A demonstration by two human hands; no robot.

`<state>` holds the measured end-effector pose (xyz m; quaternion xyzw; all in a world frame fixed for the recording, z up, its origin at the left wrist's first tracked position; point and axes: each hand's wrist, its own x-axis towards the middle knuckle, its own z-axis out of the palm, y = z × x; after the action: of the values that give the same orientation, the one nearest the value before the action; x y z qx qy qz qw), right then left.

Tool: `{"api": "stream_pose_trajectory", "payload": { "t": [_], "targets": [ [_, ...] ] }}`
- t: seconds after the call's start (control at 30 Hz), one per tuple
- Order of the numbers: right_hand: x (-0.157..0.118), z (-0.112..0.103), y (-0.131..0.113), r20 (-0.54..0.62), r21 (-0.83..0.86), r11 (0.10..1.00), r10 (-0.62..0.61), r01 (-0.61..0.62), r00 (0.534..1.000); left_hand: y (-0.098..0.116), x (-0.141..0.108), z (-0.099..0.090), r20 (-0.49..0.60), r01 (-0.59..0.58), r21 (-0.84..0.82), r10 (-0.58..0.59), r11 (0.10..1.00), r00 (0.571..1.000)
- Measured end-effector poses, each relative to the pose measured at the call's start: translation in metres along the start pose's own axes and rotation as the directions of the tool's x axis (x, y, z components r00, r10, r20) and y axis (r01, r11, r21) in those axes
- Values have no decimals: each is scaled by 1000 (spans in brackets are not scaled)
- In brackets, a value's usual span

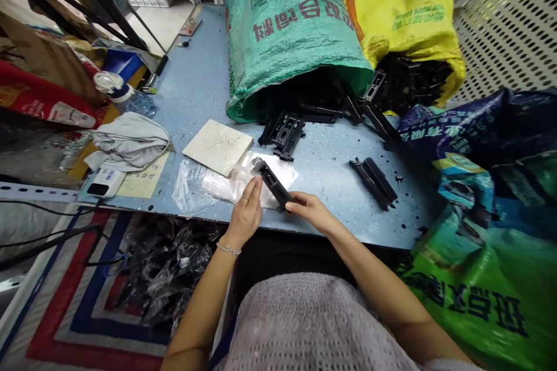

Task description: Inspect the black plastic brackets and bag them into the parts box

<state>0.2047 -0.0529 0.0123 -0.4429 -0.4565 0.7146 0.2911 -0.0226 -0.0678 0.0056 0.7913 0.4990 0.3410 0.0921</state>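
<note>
A long black plastic part point(273, 182) is held at a tilt over a clear plastic bag point(226, 184) near the table's front edge. My right hand point(308, 208) pinches its lower right end between thumb and fingers. Beside its upper left end is my left hand point(247, 211), fingers closed together; what they hold, if anything, is too small to tell. Similar black parts point(287, 134) lie in a pile at the mouth of a green sack point(296, 29). Two more black parts point(374, 181) rest side by side on the right.
A cream tile point(218, 146) lies left of the hands on the blue table point(195, 75). Farther left are a grey cloth point(130, 139), a white device point(105, 183) and a bottle point(126, 95). A yellow sack point(404, 6) and a green bag point(491, 278) stand at right.
</note>
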Motion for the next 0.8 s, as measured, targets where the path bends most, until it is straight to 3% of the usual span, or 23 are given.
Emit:
{"api": "stream_pose_trajectory", "payload": {
  "t": [0.1,0.2,0.27,0.37,0.43,0.47,0.53,0.63,0.7,0.8],
  "targets": [
    [-10,3,-9,-55,-401,903,-191,153,980,-4,5,-8,-96,49,29,-46,998,994],
    [-16,9,-11,-67,-569,796,-293,204,954,1,6,-6,-102,7,39,-3,999,995],
    [-14,12,-10,-102,-530,819,-317,218,943,8,0,1,-21,-100,22,100,995,995],
    [-6,12,-7,-63,-114,984,-144,136,988,17,-13,10,9,-138,-2,138,990,990],
    [-2,11,-5,18,149,989,-21,18,1000,22,-18,10,11,-140,-12,140,990,990],
    [-2,12,-5,16,173,985,-7,4,1000,24,-19,8,42,-158,-22,158,987,986],
    [-3,18,-4,-80,-13,996,-94,93,992,29,-18,2,162,-194,-43,198,980,967],
    [-13,41,-2,-157,-426,873,-331,238,931,37,-14,-11,280,-144,13,135,989,951],
    [-21,57,-2,-82,-470,827,-387,307,918,43,-16,-26,219,-78,61,63,995,974],
    [-34,63,-12,192,-352,832,-384,429,903,50,-35,-72,100,122,1,-122,993,988]
  ]
}}
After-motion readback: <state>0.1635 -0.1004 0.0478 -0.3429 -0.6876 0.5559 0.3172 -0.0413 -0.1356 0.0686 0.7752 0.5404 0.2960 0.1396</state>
